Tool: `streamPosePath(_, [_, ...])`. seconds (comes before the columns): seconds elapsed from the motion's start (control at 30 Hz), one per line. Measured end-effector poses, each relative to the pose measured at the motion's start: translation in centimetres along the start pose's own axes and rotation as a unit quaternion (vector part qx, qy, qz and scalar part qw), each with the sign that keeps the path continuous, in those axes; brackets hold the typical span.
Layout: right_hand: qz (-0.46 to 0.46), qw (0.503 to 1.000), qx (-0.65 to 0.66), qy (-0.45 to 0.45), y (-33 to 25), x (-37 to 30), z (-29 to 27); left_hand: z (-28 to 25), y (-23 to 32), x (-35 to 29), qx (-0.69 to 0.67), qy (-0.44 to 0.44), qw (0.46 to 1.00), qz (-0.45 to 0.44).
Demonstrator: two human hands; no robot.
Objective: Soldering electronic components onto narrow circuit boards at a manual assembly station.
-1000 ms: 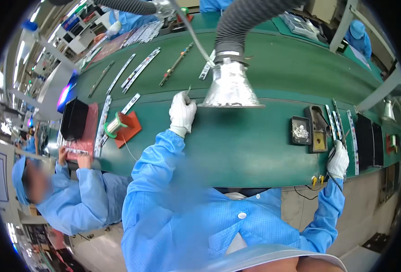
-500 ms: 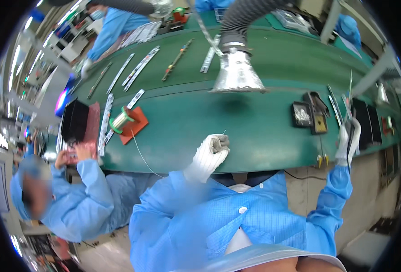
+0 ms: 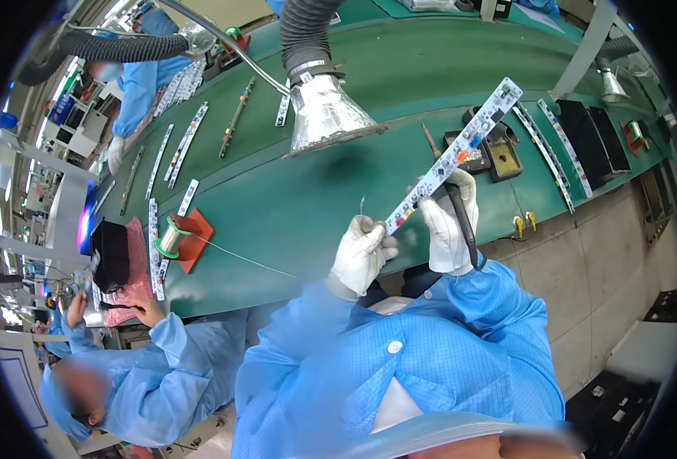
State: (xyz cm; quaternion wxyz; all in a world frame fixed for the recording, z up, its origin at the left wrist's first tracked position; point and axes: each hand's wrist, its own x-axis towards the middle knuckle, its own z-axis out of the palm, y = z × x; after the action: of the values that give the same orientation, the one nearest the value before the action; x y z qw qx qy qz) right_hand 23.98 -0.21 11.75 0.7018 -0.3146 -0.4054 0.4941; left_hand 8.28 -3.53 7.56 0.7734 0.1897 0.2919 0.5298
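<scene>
My gloved right hand (image 3: 452, 229) holds a soldering iron (image 3: 461, 214) together with a long, narrow white circuit board (image 3: 482, 118). The board slants up to the right, with small colored parts along it. It crosses in front of the iron, whose tip shows beyond the board's far edge. My gloved left hand (image 3: 363, 251) is pinched closed on a thin solder wire (image 3: 363, 205), a short end of which sticks up past the fingers. The board's lower end lies at my left fingertips; whether they grip it I cannot tell. A solder wire spool (image 3: 173, 236) sits on an orange stand to the left.
A fume hose with a foil-wrapped hood (image 3: 327, 115) hangs above the green bench (image 3: 300, 206). Behind the board is an iron stand with a sponge tray (image 3: 504, 159). More boards (image 3: 541, 149) lie at right. At left a co-worker (image 3: 139, 375) handles something beside a black box (image 3: 111, 256).
My right hand has come from the far right to the middle, bringing a circuit board and the soldering iron beside my left hand. My view has shifted rightward.
</scene>
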Motion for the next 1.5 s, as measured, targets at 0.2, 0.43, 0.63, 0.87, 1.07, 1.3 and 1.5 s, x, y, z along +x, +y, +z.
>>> streamPosePath(0.2, [-0.044, 0.987, -0.081, 0.132, 0.6, 1.1, -3.5, -3.8, 3.1, -2.1, 0.015, 0.084, 0.993, 0.082])
streamPosePath(0.43, [-0.07, 0.928, -0.363, 0.042, 7.2, 1.1, -8.5, -11.2, 8.2, -3.5, 0.218, 0.169, 0.957, 0.091])
streamPosePath(0.63, [-0.079, 0.827, -0.544, -0.113, 12.6, 1.7, -7.8, -15.3, 11.0, -3.3, 0.315, 0.244, 0.915, 0.061])
streamPosePath(0.87, [-0.157, 0.766, -0.592, -0.196, 11.6, 0.1, -6.6, -14.5, 11.2, -4.6, 0.483, 0.319, 0.814, 0.046])
streamPosePath(1.07, [-0.2, 0.776, -0.56, -0.209, 11.4, -0.4, -6.0, -14.5, 11.0, -4.4, 0.626, 0.412, 0.655, 0.097])
streamPosePath(1.3, [-0.217, 0.784, -0.552, -0.185, 9.0, 0.9, -4.6, -13.6, 9.6, -6.4, 0.719, 0.28, 0.607, 0.188])
streamPosePath(1.5, [-0.059, 0.863, -0.417, -0.28, 7.3, 2.7, -1.3, -13.0, 6.2, -5.8, 0.65, 0.353, 0.631, 0.235])
